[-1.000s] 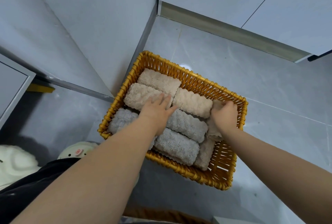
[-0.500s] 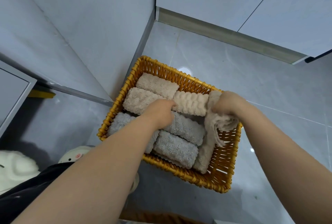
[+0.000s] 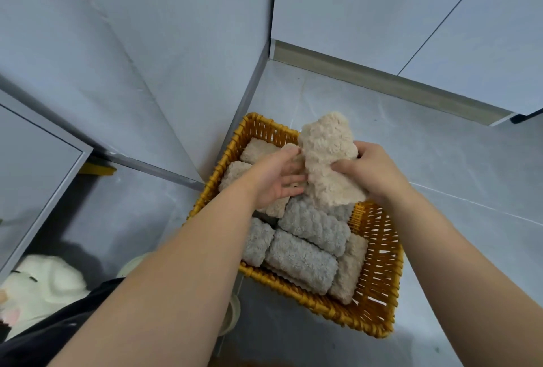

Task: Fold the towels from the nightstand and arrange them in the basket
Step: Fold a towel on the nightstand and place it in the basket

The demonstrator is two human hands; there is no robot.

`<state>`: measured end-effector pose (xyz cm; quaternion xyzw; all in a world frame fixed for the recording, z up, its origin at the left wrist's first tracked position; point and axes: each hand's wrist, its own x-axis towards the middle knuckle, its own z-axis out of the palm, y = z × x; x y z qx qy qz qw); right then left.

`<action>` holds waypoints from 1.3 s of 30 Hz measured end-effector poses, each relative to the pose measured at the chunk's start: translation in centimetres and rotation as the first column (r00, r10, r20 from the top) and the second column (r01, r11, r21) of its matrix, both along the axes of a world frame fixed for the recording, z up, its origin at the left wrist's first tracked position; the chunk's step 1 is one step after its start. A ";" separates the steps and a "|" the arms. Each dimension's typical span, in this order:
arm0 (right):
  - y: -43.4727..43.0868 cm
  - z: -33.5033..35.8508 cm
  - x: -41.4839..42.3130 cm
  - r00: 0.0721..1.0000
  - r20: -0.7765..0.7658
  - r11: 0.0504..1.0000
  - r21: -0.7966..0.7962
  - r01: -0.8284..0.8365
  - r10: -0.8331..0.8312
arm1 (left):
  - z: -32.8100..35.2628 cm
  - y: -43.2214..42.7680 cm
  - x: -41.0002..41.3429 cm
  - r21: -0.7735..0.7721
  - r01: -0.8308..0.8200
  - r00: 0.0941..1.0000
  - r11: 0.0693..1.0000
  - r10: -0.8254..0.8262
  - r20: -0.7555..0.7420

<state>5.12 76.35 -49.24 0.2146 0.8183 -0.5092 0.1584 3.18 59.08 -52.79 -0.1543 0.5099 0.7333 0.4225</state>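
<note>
Seen from above, a rectangular yellow woven wicker basket (image 3: 379, 272) sits on a pale grey tiled floor (image 3: 440, 161) in the centre and lower right of the frame, close to a grey wall corner. Inside, rolled fluffy towels lie side by side: beige rolls (image 3: 235, 172) toward the upper left, grey ribbed rolls (image 3: 314, 228) in the middle, and one more beige roll (image 3: 349, 269) along the right side. Bare wicker shows at the basket's right edge.

Two bare forearms reach in from the bottom. The right hand (image 3: 373, 169) is closed around a fluffy beige towel (image 3: 326, 161), lifted above the basket and standing nearly upright, its top loose. The left hand (image 3: 279, 178) is open, fingers spread, touching the towel's left side and holding nothing.

The towel looks light, soft and floppy, likely to unroll if gripped by one end; holding it around the middle with both hands should keep its shape.
</note>
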 end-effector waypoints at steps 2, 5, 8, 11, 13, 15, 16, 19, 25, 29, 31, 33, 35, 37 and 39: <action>-0.3 -0.3 0.0 1.000 0.006 0.994 -0.107 -0.022 0.023 | 0.0 0.0 0.1 0.071 -0.033 0.998 0.997 0.029 0.051; -1.1 -1.1 -0.1 0.998 0.023 0.984 -0.171 -0.055 0.060 | 0.0 -0.2 0.1 0.116 -0.096 0.993 0.989 0.087 0.082; -2.0 -1.6 -0.5 1.000 0.010 0.984 -0.180 -0.014 0.016 | -0.1 -0.9 0.1 0.056 -0.093 0.995 0.994 0.091 0.028; -3.1 -1.9 -0.8 0.999 -0.032 0.996 -0.081 -0.029 0.026 | -0.5 -1.4 0.1 0.008 -0.153 0.988 0.988 0.153 -0.024; -3.4 -2.2 -1.0 0.999 -0.013 0.992 -0.117 -0.038 0.036 | -0.5 -1.6 -0.1 0.005 -0.223 0.975 0.975 0.223 -0.025; -3.3 -2.6 -1.4 0.997 0.032 0.980 -0.188 -0.062 0.069 | -0.7 -1.7 -0.4 -0.038 -0.327 0.945 0.944 0.327 -0.022; -3.2 -2.9 -1.7 0.996 0.039 0.984 -0.165 -0.071 0.079 | -0.9 -1.7 -0.6 -0.085 -0.388 0.921 0.918 0.388 -0.022; -2.3 -4.5 -2.9 1.000 -0.016 0.998 0.066 0.011 -0.010 | -1.9 -2.4 -1.2 -0.246 -0.525 0.843 0.815 0.537 -0.022; -1.8 -8.6 -2.9 0.998 -0.040 0.881 0.473 -0.028 0.053 | -3.8 -5.0 -1.3 -0.423 -0.507 0.841 0.751 0.539 -0.051; -2.5 -10.0 -1.4 0.967 -0.065 0.895 0.400 -0.199 0.244 | -4.0 -5.4 -1.2 -0.459 -0.438 0.877 0.773 0.481 -0.027; -2.6 -10.5 -0.7 0.943 -0.032 0.892 0.338 -0.301 0.330 | -4.1 -5.4 -1.1 -0.472 -0.415 0.887 0.778 0.461 -0.020; -2.9 -11.0 -0.4 0.922 -0.009 0.880 0.299 -0.368 0.388 | -4.3 -5.5 -1.0 -0.474 -0.409 0.892 0.780 0.452 -0.024; -3.2 -11.6 -0.8 0.915 -0.018 0.871 0.315 -0.377 0.403 | -4.6 -5.6 -0.9 -0.488 -0.403 0.894 0.774 0.447 -0.028; -4.0 -12.0 -1.4 0.900 -0.028 0.815 0.438 -0.381 0.435 | -4.7 -5.9 -1.0 -0.507 -0.408 0.889 0.759 0.456 -0.033; -5.0 -12.5 -1.9 0.868 0.000 0.696 0.597 -0.398 0.497 | -4.7 -6.2 -0.9 -0.524 -0.409 0.887 0.747 0.461 -0.035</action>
